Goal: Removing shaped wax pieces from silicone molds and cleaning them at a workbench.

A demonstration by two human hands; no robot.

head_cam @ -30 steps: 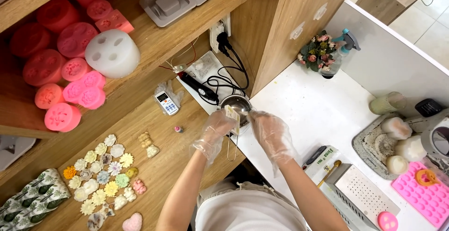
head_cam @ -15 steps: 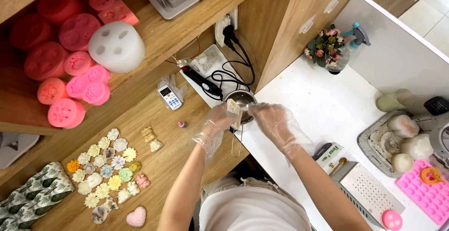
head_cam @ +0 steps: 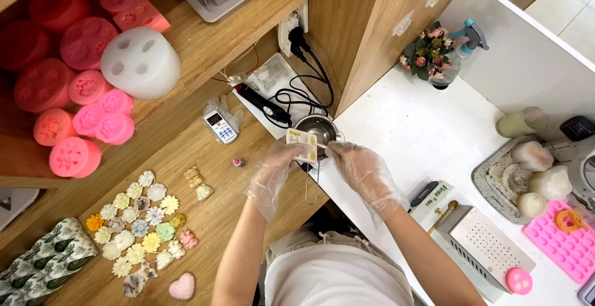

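A: Head view, looking straight down. What are the hands doing?

B: Both wear thin clear gloves. The left hand (head_cam: 277, 164) pinches a small pale slab (head_cam: 302, 144) by its lower edge, fingers closed on it. The right hand (head_cam: 361, 166) has its fingertips pressed together at the slab's right edge; whether it holds something thin there is too small to tell.

A: And where is the slab?

B: Held just over the near rim of a small metal pot (head_cam: 317, 128), whose wire handle hangs down toward the person. The pot stands at the edge of a white tabletop (head_cam: 421, 132), beside a wooden tabletop (head_cam: 217, 219).

A: What lies around it?

B: Just behind the pot, a black tool (head_cam: 265, 105) with its cord running up to a wall socket (head_cam: 294, 26). Left of that, a small white remote (head_cam: 220, 126). Further left on the wood, a spread of small flower shapes (head_cam: 136, 213) in pale colours, and a pink heart (head_cam: 182, 286) near the bottom.

A: And the shelf?

B: Pink and red moulds (head_cam: 80, 95), plus one white mould (head_cam: 140, 63). On the right, a spray bottle (head_cam: 457, 58) next to a small bouquet (head_cam: 423, 50), and a pink tray (head_cam: 567, 244) well apart from the hands.
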